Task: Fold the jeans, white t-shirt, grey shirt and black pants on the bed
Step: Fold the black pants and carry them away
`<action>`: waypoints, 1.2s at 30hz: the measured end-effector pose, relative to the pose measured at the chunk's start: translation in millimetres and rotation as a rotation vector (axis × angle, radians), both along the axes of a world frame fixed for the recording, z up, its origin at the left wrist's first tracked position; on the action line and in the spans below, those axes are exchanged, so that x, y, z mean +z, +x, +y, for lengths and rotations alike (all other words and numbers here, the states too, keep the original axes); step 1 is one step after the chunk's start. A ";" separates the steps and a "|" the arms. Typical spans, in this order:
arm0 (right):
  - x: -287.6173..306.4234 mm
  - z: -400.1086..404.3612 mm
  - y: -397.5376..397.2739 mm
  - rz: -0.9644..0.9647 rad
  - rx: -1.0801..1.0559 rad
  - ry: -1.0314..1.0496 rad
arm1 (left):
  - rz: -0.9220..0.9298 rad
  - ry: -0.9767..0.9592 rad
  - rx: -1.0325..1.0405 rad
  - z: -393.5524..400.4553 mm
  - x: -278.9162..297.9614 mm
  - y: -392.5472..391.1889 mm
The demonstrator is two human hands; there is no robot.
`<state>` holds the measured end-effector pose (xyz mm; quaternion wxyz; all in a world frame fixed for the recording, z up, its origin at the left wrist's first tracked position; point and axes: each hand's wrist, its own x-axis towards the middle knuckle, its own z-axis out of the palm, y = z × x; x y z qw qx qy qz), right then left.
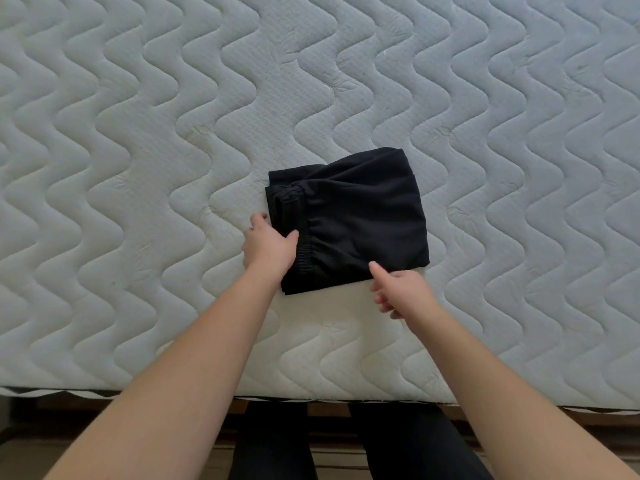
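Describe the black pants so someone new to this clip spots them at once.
A white mattress quilted in wavy lines fills the view. Near its front edge lie the black pants, folded into a compact rectangle, the only dark item on it, with the left hand gripping the elastic-waistband side.

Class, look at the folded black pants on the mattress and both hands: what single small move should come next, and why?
Probably lift the black pants away as a finished bundle. They already lie folded into a compact square, the left hand grips their waistband edge, and the right hand is at the near edge, thumb on the cloth.
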<state>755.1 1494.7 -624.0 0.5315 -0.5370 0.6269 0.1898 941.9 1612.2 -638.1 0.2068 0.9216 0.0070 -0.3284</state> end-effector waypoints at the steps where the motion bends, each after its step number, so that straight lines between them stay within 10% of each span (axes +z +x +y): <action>1: 2.9 -6.7 -4.2 -0.029 0.023 -0.086 | -0.110 -0.002 -0.048 -2.6 3.9 0.1; 7: 5.0 -63.9 16.9 -0.228 0.007 -0.535 | -0.381 -0.112 -0.324 -30.1 10.5 21.9; 17: -29.7 -125.0 101.5 -0.240 0.209 -0.423 | -0.041 -0.089 -0.479 -30.4 -12.6 65.2; 26: -43.7 -141.4 88.9 -0.173 0.076 -0.480 | -0.234 0.045 -0.659 -33.2 -24.3 66.5; 36: -29.7 -168.0 121.0 -0.209 0.964 -0.539 | -0.232 -0.055 -0.912 -48.2 -30.4 100.0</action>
